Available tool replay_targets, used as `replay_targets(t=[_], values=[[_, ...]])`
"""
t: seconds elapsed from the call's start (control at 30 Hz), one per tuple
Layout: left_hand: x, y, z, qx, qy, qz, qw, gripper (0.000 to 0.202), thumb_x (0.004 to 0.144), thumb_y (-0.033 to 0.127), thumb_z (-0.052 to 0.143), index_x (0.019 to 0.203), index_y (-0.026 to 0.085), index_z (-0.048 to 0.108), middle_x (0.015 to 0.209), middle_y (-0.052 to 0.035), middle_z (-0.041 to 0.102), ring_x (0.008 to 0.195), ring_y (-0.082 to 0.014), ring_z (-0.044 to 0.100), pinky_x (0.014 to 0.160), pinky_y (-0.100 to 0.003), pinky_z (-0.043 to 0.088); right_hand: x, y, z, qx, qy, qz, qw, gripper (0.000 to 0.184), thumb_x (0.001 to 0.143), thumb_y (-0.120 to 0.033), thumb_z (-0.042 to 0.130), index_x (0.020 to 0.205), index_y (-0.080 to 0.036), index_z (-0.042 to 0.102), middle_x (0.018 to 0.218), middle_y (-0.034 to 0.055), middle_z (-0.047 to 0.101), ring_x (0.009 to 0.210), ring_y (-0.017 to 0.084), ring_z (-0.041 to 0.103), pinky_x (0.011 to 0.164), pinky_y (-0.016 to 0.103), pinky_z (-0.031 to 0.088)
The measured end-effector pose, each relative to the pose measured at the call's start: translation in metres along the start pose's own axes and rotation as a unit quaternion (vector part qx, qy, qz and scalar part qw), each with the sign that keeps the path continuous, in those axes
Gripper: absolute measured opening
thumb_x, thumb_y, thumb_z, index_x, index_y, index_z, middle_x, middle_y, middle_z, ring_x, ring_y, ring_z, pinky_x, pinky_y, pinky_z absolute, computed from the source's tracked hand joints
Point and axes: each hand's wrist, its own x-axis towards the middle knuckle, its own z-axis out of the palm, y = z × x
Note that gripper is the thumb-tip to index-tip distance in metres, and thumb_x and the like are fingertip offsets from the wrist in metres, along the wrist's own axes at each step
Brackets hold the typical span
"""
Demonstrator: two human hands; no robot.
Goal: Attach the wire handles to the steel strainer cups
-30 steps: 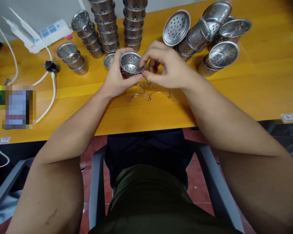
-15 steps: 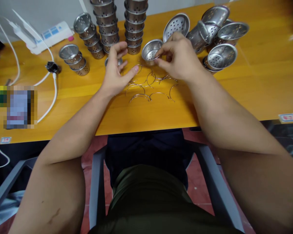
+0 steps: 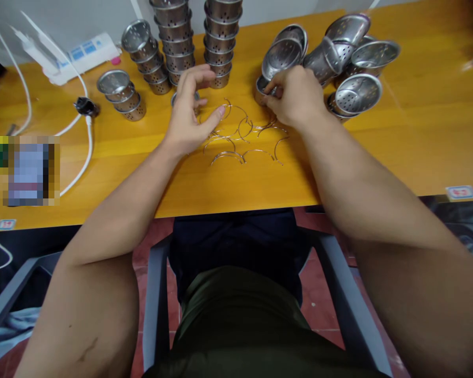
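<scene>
Fingers of my right hand [image 3: 297, 97] pinch the rim of a perforated metal cup [image 3: 261, 90], which sits low at the near side of a tilted perforated cup [image 3: 281, 56]. My left hand [image 3: 195, 107] is open, thumb and fingers spread, with nothing between them. Behind its fingers another metal cup [image 3: 174, 98] is mostly hidden. Between my hands, several thin curved wire pieces [image 3: 258, 152] lie scattered on the wooden table [image 3: 236, 189].
Tall stacks of perforated cups [image 3: 220, 39] stand at the back, with a shorter stack [image 3: 122, 94] at left. A loose pile of cups [image 3: 358, 94] lies right. A power strip [image 3: 84, 55], cables and a blurred-out phone-like object [image 3: 27, 173] occupy the left side.
My right hand has moved slightly right with the cup, bringing it against the tilted cups there. One of those tilted cups has shifted. My left hand stays nearly in place, open.
</scene>
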Motion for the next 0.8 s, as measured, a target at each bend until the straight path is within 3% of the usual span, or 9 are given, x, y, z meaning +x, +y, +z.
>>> replay_targets(t=[0.17,0.27,0.43,0.5,0.57,0.6,0.67,0.73,0.8], values=[[0.003,0.002,-0.008,0.018,-0.010,0.015,1.000,0.074,0.081,0.069,0.104,0.149,0.064,0.078,0.177,0.0008,0.074,0.155,-0.0533,0.068,0.106,-0.083,0.071,0.002,0.001,0.002,0.001,0.014,0.010,1.000,0.023,0.107,-0.003,0.103,0.117,-0.022,0.096,0.118,0.0119,0.092,0.095,0.025,0.062,0.104,0.044,0.059],[0.002,0.003,-0.008,0.020,-0.020,0.006,1.000,0.073,0.080,0.067,0.104,0.149,0.064,0.078,0.176,0.0013,0.076,0.159,-0.0531,0.066,0.106,-0.082,0.071,0.003,0.002,-0.001,0.010,0.014,0.020,1.000,0.021,0.105,-0.011,0.108,0.105,-0.023,0.090,0.114,0.0116,0.092,0.095,0.026,0.069,0.101,0.043,0.059],[0.002,-0.001,-0.004,0.036,0.003,0.056,0.998,0.070,0.084,0.073,0.099,0.151,0.063,0.079,0.177,-0.0028,0.073,0.149,-0.0540,0.071,0.098,-0.081,0.070,0.003,0.008,-0.012,0.056,0.034,-0.005,0.998,0.038,0.109,-0.031,0.101,0.087,-0.030,0.070,0.110,0.0102,0.090,0.097,0.030,0.075,0.100,0.048,0.061],[0.006,0.001,-0.008,0.049,0.023,0.094,0.994,0.068,0.085,0.075,0.096,0.150,0.061,0.079,0.171,-0.0060,0.076,0.150,-0.0558,0.070,0.103,-0.085,0.067,0.002,0.010,-0.013,0.080,0.049,-0.036,0.995,0.034,0.112,-0.035,0.095,0.091,-0.033,0.068,0.109,0.0088,0.089,0.097,0.031,0.075,0.100,0.049,0.062],[0.011,0.009,-0.017,0.074,0.050,0.125,0.988,0.063,0.086,0.069,0.094,0.147,0.061,0.080,0.164,-0.0071,0.080,0.152,-0.0566,0.069,0.114,-0.090,0.061,0.001,0.011,-0.012,0.097,0.063,-0.067,0.991,0.017,0.110,-0.028,0.090,0.103,-0.033,0.074,0.106,0.0070,0.088,0.094,0.030,0.074,0.100,0.049,0.063],[0.013,0.012,-0.024,0.090,0.047,0.124,0.987,0.064,0.086,0.063,0.095,0.148,0.063,0.079,0.162,-0.0065,0.082,0.157,-0.0564,0.067,0.119,-0.092,0.058,0.001,0.012,-0.011,0.100,0.063,-0.079,0.990,0.013,0.108,-0.026,0.088,0.112,-0.033,0.078,0.105,0.0059,0.088,0.093,0.030,0.073,0.102,0.049,0.064],[0.015,0.015,-0.039,0.127,-0.008,0.092,0.988,0.077,0.084,0.053,0.097,0.156,0.068,0.073,0.158,-0.0053,0.084,0.175,-0.0530,0.057,0.123,-0.092,0.054,0.000,0.012,-0.010,0.102,0.052,-0.095,0.989,0.021,0.107,-0.027,0.087,0.125,-0.034,0.082,0.105,0.0041,0.086,0.093,0.031,0.071,0.106,0.051,0.064],[0.014,0.004,-0.054,0.153,-0.060,0.058,0.985,0.093,0.078,0.049,0.101,0.163,0.066,0.067,0.153,-0.0077,0.084,0.187,-0.0484,0.046,0.124,-0.090,0.054,0.000,0.012,-0.009,0.104,0.031,-0.101,0.989,0.023,0.106,-0.035,0.089,0.128,-0.037,0.083,0.103,0.0036,0.084,0.095,0.033,0.068,0.108,0.052,0.062],[0.010,-0.020,-0.067,0.161,-0.038,0.032,0.986,0.098,0.074,0.049,0.104,0.163,0.059,0.066,0.148,-0.0112,0.082,0.182,-0.0495,0.051,0.126,-0.088,0.053,0.000,0.012,-0.008,0.110,0.023,-0.100,0.989,0.021,0.104,-0.040,0.090,0.124,-0.037,0.083,0.101,0.0044,0.080,0.095,0.035,0.066,0.107,0.053,0.060]])
